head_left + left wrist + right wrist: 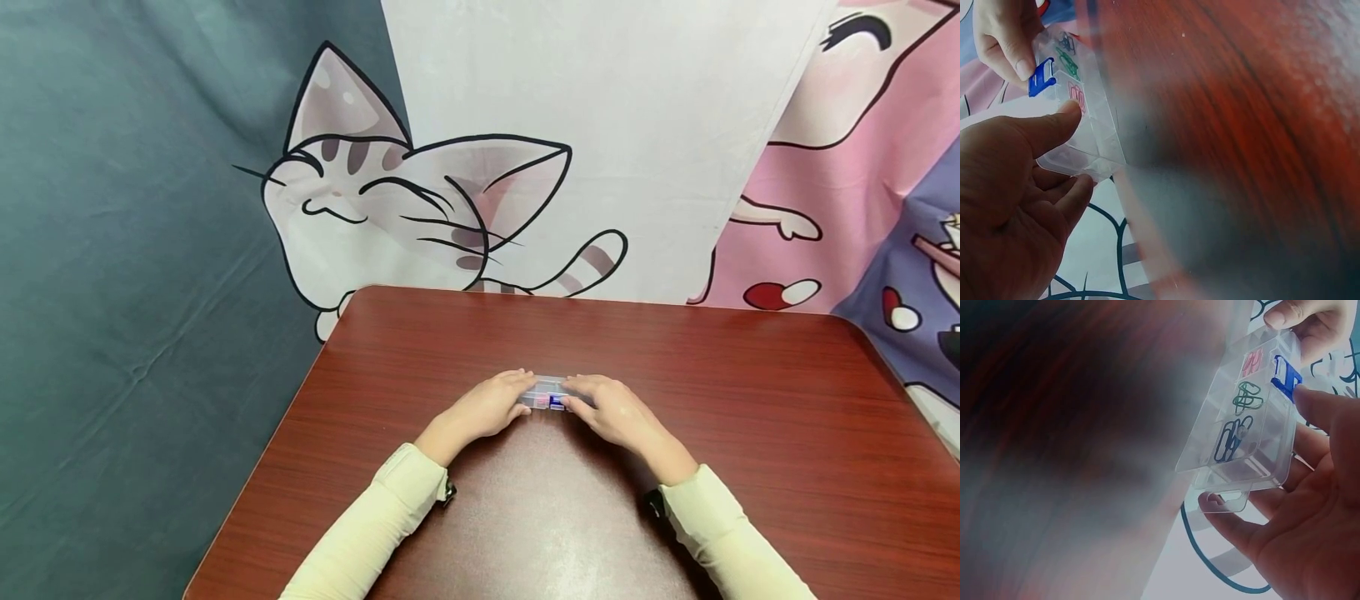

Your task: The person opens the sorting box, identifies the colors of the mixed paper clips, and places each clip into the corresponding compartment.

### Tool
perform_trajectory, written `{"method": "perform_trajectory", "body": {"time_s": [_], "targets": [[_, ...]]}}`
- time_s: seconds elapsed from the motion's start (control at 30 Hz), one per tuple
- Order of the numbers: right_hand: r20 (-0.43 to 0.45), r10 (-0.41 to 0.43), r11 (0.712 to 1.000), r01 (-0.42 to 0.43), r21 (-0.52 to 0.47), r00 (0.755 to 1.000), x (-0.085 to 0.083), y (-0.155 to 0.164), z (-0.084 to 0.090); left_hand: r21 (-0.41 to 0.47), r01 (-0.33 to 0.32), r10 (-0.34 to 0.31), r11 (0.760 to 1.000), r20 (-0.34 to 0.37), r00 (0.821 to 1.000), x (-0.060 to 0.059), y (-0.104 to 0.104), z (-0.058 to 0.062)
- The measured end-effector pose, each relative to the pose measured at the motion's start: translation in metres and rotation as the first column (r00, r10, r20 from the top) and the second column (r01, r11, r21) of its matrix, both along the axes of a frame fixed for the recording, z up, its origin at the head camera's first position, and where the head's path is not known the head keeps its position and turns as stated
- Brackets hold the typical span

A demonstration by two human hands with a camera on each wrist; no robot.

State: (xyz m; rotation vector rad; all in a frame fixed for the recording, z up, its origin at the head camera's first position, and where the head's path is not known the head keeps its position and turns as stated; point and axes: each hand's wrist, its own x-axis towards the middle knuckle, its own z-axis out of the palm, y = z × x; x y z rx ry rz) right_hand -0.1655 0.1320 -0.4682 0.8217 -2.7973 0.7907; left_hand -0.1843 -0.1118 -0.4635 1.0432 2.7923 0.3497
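A clear plastic compartment box with a blue latch on its front is held between both hands at the table's middle. Through its wall show pink paper clips, green paper clips and dark blue paper clips, each colour in its own compartment. My left hand grips the left end, thumb on the front, fingers round the end and back. At the other end my right hand holds the box, its thumb at the blue latch and its fingers behind. A hanging tab sticks out beside the right fingers.
The box is on a reddish-brown wooden table with rounded corners. Behind its far edge hangs a cloth backdrop printed with a cartoon cat. A grey-green curtain hangs along the left. Dark straps circle both sleeved wrists.
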Motion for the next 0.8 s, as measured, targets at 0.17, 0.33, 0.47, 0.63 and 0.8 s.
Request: {"method": "perform_trajectory", "body": {"time_s": [0.17, 0.33, 0.47, 0.63, 0.8], "targets": [[0.037, -0.058, 0.998, 0.059, -0.020, 0.998, -0.0004, -0.0026, 0.0035, 0.002, 0.004, -0.004, 1.000, -0.014, 1.000, 0.0003, 0.0003, 0.0001], [0.100, -0.134, 0.991, 0.134, 0.005, 0.986, -0.0011, -0.0066, 0.0083, 0.004, 0.007, -0.007, 1.000, -0.021, 1.000, 0.0008, -0.0002, -0.0002], [0.130, -0.177, 0.984, 0.175, 0.033, 0.975, -0.0015, -0.0092, 0.0103, 0.011, 0.003, -0.003, 1.000, -0.010, 1.000, 0.0010, -0.0007, -0.0002], [0.131, -0.180, 0.984, 0.177, 0.038, 0.975, -0.0008, -0.0093, 0.0102, 0.012, -0.002, 0.002, 1.000, -0.002, 1.000, 0.0014, -0.0008, 0.0001], [0.116, -0.158, 0.987, 0.154, 0.042, 0.981, 0.0002, -0.0077, 0.0094, 0.002, -0.002, 0.002, 1.000, -0.001, 1.000, 0.0009, -0.0004, -0.0005]]}}
